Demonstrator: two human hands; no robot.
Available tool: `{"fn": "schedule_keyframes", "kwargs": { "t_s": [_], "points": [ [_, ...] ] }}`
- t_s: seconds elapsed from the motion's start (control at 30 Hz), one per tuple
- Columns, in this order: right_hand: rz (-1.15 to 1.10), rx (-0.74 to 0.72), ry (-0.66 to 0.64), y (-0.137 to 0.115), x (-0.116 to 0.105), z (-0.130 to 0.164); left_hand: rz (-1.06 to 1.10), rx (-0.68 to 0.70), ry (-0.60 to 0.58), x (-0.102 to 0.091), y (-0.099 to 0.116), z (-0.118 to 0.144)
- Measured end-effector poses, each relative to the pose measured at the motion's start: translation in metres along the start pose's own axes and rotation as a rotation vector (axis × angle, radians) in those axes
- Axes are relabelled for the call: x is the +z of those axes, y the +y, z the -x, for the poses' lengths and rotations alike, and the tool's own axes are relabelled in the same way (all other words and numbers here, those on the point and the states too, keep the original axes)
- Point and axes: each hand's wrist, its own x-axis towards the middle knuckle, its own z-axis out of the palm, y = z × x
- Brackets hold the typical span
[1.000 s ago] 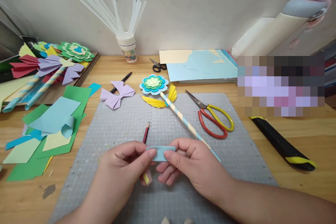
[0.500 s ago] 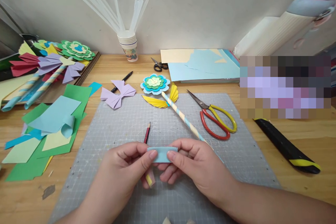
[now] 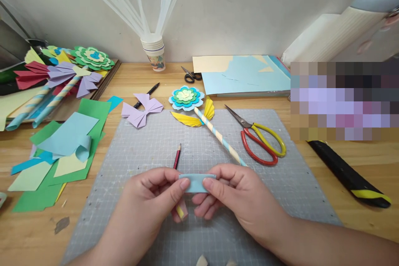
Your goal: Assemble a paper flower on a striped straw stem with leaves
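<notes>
Holding a light-blue paper strip over the cutting mat: my left hand pinches its nine o'clock end, right hand its three. Looks like flattening a fold; next move probably calls for even thumb pressure. Pencil at eleven, red-and-yellow scissors at two.

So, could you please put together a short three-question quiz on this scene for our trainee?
1. What do the left hand and right hand hold between them?
2. True or false: in the picture, the paper cup stack stands to the left of the small black-handled scissors.
3. Which colours are on the handles of the larger scissors? a) both green; b) one red, one yellow; c) both white.

Key: 1. A light-blue paper piece. 2. True. 3. b.
</notes>
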Motion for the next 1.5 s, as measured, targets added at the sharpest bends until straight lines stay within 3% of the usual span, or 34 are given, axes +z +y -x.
{"fn": "schedule_keyframes", "kwargs": {
  "t_s": [0.27,0.37,0.47,0.57,0.8,0.97,1.2,1.5],
  "points": [
    [0.069,-0.013,-0.032,0.001,0.000,0.001,-0.030,0.013,0.000,-0.002,-0.002,0.000],
    [0.159,0.047,-0.100,0.000,0.003,0.003,-0.097,0.036,-0.024,-0.001,-0.002,0.000],
    [0.269,0.096,-0.173,-0.001,0.005,0.007,-0.178,0.031,-0.101,-0.001,-0.002,0.002],
    [0.357,0.049,-0.195,-0.001,0.005,0.011,-0.195,-0.008,-0.197,0.000,-0.002,0.004],
    [0.394,-0.122,-0.124,0.000,-0.001,0.011,0.013,-0.117,-0.362,0.000,-0.010,0.004],
    [0.404,-0.181,-0.106,0.003,-0.001,0.010,0.034,-0.120,-0.336,0.000,-0.012,0.004],
    [0.352,-0.142,-0.101,0.003,0.000,0.008,0.089,-0.037,-0.361,-0.004,-0.012,0.006],
    [0.261,-0.018,-0.117,0.001,0.003,0.008,-0.203,0.110,-0.249,-0.005,-0.008,0.008]
  ]
}}
